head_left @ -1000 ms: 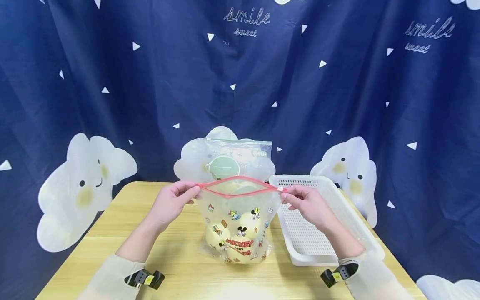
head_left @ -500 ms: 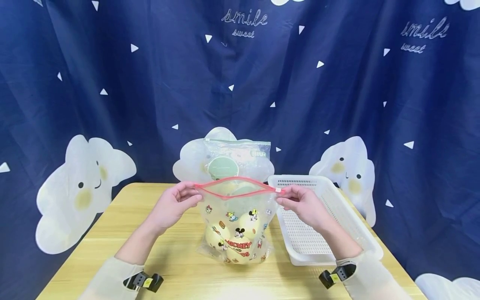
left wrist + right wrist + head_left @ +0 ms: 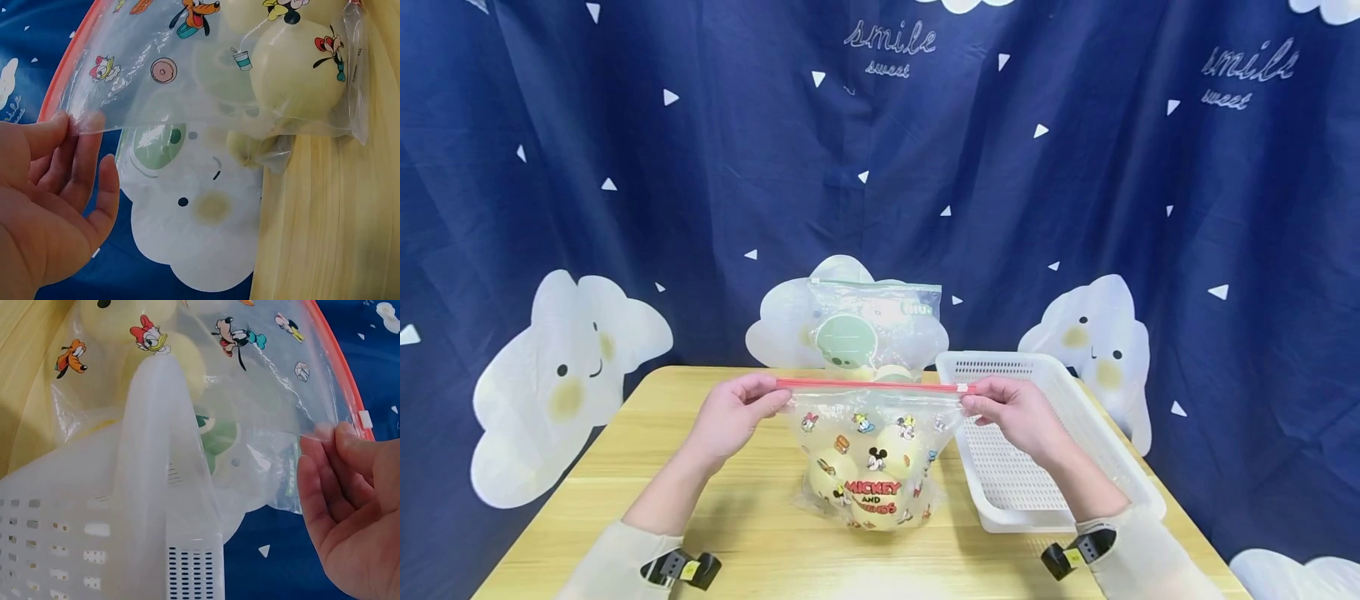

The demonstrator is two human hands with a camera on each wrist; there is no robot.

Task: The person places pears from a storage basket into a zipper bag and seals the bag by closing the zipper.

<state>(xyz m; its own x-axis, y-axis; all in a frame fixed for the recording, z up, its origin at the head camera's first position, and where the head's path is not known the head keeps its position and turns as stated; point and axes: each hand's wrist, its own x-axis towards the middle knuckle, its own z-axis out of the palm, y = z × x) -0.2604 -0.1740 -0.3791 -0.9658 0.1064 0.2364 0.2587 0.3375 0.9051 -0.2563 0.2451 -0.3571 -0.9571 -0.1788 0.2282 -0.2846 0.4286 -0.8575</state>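
A clear slider zip bag [image 3: 880, 450] with cartoon prints stands upright on the table, several pale yellow round things [image 3: 300, 69] inside it. Along its top the red zipper edge [image 3: 865, 384] runs straight between my hands. My left hand [image 3: 737, 417] pinches the left top corner between thumb and fingers, as the left wrist view also shows. At the other corner, my right hand [image 3: 1018, 417] pinches the bag just below the white slider [image 3: 365, 419], which sits near the right end of the zipper.
Behind the held bag stands a second clear zip bag [image 3: 887, 321] with a green print, partly hidden. A white perforated basket [image 3: 1000, 521] sits on the right of the wooden table [image 3: 760, 533], close beside my right forearm. A dark blue curtain [image 3: 880, 217] hangs behind.
The bag's mouth, gaping between the red edges before, is now drawn into a straight line. My left hand moved slightly left and the zipper edge dropped a little.
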